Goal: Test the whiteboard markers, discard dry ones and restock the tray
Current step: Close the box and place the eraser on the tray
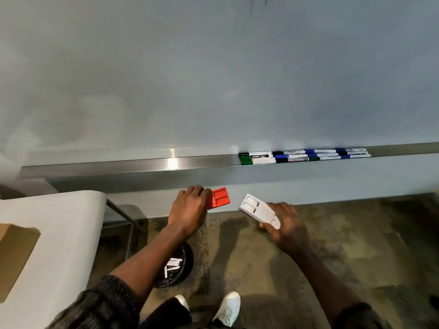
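Several whiteboard markers [304, 156] with black, green and blue caps lie in rows on the right part of the metal tray [133, 165] under the whiteboard [213, 79]. My left hand [190, 210] grips a red eraser-like block [219, 198] below the tray. My right hand [285, 226] holds a white block of the same shape [259, 210] beside it. Both blocks show their recessed undersides. Both hands are below the tray's empty left stretch.
A black bin [175, 269] with white markers inside stands on the carpet by my feet. A white table [47, 233] with a cardboard box [14, 255] on it is at the left, its metal leg near the bin.
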The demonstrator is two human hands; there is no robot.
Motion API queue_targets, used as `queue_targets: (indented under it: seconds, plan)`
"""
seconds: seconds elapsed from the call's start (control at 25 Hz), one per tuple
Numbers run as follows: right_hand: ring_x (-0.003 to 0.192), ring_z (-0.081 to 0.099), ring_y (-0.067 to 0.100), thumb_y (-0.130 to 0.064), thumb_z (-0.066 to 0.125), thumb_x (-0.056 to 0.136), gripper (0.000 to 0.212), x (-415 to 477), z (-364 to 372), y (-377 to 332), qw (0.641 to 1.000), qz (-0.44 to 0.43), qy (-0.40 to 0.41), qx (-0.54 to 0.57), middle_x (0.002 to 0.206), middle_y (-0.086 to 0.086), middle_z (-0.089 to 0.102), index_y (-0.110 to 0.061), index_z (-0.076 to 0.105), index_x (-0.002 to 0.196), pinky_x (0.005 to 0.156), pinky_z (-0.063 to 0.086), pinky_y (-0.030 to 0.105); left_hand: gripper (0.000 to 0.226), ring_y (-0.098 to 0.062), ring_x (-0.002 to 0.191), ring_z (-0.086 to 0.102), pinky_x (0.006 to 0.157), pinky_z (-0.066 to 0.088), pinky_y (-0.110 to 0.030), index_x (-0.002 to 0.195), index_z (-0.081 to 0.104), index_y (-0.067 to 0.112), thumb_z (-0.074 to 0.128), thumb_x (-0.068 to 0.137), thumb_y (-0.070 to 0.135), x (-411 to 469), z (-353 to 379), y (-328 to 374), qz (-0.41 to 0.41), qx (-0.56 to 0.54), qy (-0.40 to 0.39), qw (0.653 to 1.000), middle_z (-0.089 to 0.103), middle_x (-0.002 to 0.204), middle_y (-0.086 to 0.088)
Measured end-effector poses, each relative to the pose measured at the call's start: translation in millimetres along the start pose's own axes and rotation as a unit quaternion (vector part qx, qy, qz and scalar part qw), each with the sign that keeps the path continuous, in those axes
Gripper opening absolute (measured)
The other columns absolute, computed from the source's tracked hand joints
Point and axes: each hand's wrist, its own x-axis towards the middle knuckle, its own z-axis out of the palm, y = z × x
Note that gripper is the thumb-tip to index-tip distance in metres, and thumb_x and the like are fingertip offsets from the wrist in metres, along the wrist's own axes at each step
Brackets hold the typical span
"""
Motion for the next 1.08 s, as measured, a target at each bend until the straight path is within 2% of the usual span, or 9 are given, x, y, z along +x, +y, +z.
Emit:
queue_targets:
  seconds: [0.2,0.4,0.52,0.68,0.76,0.88,0.96,1.08]
  plan:
    - [0.102,0.060,0.021,-0.043,0.080,0.080,0.056,21,-16,22,0.999,0.035,0.014,0.017,0.114,0.003,0.068,-0.016,0.066,0.127,0.072,0.043,0.016,0.061,-0.041,0.106,0.063,0.084,0.054,-0.049,0.131,0.067,0.011,0.085,0.073,0.008,67,-14,7,-0.004,-0.008,0.013,1.000,0.067,0.119,-0.014]
    - [0.100,0.065,0.028,-0.039,0.091,0.071,0.063,34,-14,43,0.997,0.075,-0.004,-0.008,0.113,0.006,0.070,-0.016,0.068,0.125,0.075,0.059,0.037,0.061,-0.041,0.103,0.063,0.078,0.054,-0.047,0.128,0.070,0.008,0.088,0.070,0.004,128,-8,4,0.005,0.006,0.001,1.000,0.066,0.115,-0.015]
    - [0.094,0.070,0.029,-0.037,0.094,0.068,0.060,42,-15,55,0.997,0.074,0.028,-0.014,0.110,0.009,0.074,-0.012,0.073,0.118,0.078,0.060,0.035,0.062,-0.041,0.096,0.064,0.074,0.055,-0.046,0.124,0.072,0.007,0.091,0.066,0.003,155,1,1,0.016,0.009,-0.004,1.000,0.067,0.108,-0.016]
    - [0.093,0.072,0.028,-0.038,0.091,0.069,0.058,72,-12,69,0.994,0.094,0.046,-0.024,0.111,0.008,0.075,-0.011,0.075,0.117,0.083,0.052,0.027,0.059,-0.041,0.097,0.064,0.075,0.056,-0.046,0.122,0.071,0.007,0.087,0.066,-0.003,191,9,0,0.037,0.029,-0.006,0.999,0.067,0.109,-0.016]
    - [0.095,0.071,0.026,-0.032,0.099,0.065,0.063,83,-10,72,0.994,0.089,0.053,-0.030,0.112,0.008,0.074,-0.011,0.074,0.119,0.081,0.052,0.025,0.062,-0.041,0.099,0.064,0.076,0.056,-0.046,0.123,0.071,0.007,0.086,0.064,-0.003,199,13,1,0.039,0.033,-0.008,0.999,0.068,0.111,-0.016]
    - [0.087,0.071,0.024,-0.029,0.103,0.058,0.068,93,-10,68,0.994,0.093,0.052,-0.028,0.105,0.007,0.074,-0.011,0.074,0.117,0.074,0.042,0.019,0.064,-0.041,0.100,0.065,0.077,0.057,-0.047,0.125,0.071,0.007,0.090,0.064,-0.001,199,20,-1,0.043,0.034,-0.029,0.998,0.069,0.112,-0.016]
    - [0.083,0.073,0.026,-0.028,0.104,0.056,0.069,96,-8,71,0.995,0.085,0.034,-0.028,0.101,0.009,0.075,-0.011,0.074,0.115,0.069,0.045,0.021,0.070,-0.040,0.100,0.065,0.077,0.058,-0.046,0.126,0.071,0.007,0.091,0.060,-0.002,200,24,-5,0.049,0.039,-0.033,0.997,0.069,0.113,-0.015]
    - [0.098,0.069,0.024,-0.039,0.094,0.068,0.067,102,-9,86,0.996,0.080,-0.023,-0.014,0.112,0.006,0.072,-0.017,0.070,0.126,0.072,0.055,0.028,0.076,-0.040,0.100,0.066,0.078,0.058,-0.047,0.132,0.069,0.007,0.094,0.060,-0.001,204,27,-12,0.041,0.039,-0.041,0.998,0.070,0.114,-0.015]
